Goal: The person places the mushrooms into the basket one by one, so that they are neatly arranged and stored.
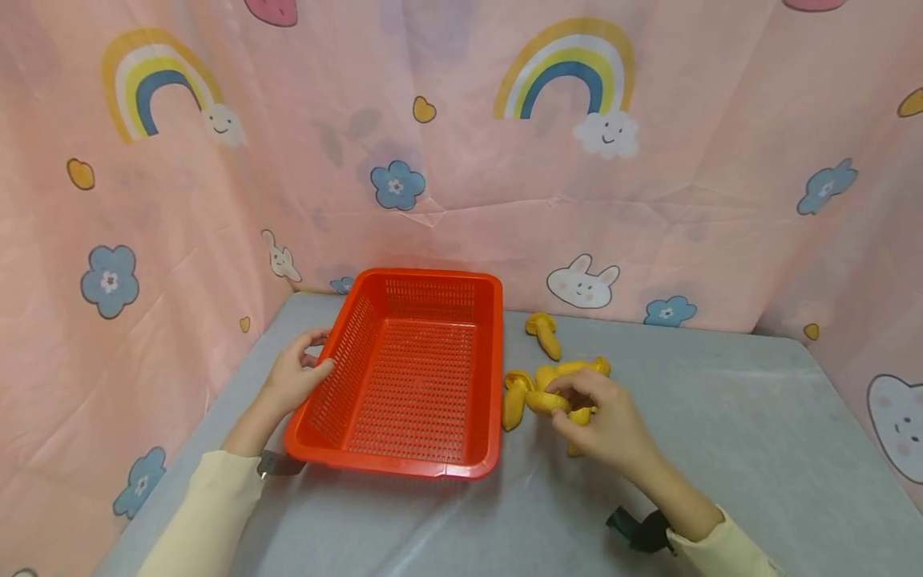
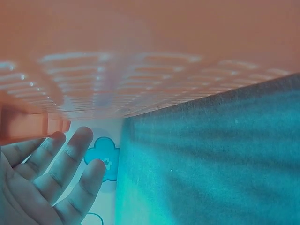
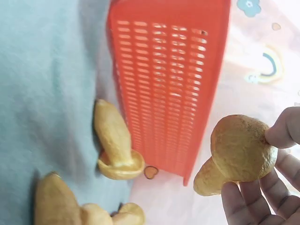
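Note:
A yellow mushroom (image 3: 241,147) is pinched by its rounded cap between the thumb and fingers of my right hand (image 1: 606,417), above the table just right of the basket. Beneath and around that hand lie several more yellow mushrooms, one (image 1: 515,399) close to the basket's right wall and another (image 1: 546,336) farther back. My left hand (image 1: 292,373) is at the left rim of the red plastic basket (image 1: 490,385), its thumb by the rim. In the left wrist view its fingers (image 2: 70,159) are fairly straight beside the basket; the thumb is hidden there. No mushrooms show inside the basket.
The basket stands on a grey-blue cloth-covered table (image 1: 721,417). A pink curtain (image 1: 476,224) with rainbows, flowers and rabbits hangs behind the table and along its sides. Dark straps (image 1: 642,529) are at both wrists.

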A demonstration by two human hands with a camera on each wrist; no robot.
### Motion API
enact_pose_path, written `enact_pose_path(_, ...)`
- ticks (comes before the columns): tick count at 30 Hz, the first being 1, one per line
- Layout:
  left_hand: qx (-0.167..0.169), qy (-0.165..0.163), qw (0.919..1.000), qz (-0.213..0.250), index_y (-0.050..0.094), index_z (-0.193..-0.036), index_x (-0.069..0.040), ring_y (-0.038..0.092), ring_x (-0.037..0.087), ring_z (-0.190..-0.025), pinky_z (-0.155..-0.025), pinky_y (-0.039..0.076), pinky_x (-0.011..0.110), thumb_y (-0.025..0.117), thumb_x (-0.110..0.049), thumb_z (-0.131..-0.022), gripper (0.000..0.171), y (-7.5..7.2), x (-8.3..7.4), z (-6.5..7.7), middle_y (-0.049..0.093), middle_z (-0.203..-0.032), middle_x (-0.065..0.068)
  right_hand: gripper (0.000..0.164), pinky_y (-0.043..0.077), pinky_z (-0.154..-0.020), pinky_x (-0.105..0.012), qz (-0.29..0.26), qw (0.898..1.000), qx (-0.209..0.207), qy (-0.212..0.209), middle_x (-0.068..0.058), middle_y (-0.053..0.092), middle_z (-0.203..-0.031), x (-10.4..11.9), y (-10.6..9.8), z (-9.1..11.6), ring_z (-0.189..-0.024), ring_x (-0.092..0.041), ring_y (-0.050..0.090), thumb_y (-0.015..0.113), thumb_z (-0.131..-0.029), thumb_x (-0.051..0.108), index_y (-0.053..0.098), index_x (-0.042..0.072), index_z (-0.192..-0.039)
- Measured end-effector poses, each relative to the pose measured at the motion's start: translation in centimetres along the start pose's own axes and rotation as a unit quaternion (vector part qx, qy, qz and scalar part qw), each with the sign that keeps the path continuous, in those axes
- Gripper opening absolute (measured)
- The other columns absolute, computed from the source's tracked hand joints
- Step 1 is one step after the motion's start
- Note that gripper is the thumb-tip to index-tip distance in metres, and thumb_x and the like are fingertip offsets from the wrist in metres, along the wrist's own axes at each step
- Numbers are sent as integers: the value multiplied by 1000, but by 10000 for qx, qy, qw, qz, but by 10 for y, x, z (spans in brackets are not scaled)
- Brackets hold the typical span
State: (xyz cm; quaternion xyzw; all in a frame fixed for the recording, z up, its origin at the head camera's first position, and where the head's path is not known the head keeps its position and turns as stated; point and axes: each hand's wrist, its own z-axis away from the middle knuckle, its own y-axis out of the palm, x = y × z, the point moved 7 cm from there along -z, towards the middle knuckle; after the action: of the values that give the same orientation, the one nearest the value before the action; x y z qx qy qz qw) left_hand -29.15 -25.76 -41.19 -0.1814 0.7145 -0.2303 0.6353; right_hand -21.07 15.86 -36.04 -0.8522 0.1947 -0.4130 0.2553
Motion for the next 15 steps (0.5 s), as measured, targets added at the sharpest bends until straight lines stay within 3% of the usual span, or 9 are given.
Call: enact_pose_path(15, 19, -101, 9999, 16, 40, -143, -6, 60, 25, -84, -62, 58, 32, 57, -12, -92, 55, 1, 5, -2, 46, -135, 20, 26, 54, -66, -19, 180, 9998, -13, 9, 3, 63, -83, 7, -14, -23, -71, -8, 58, 73, -72, -4, 70, 11, -93)
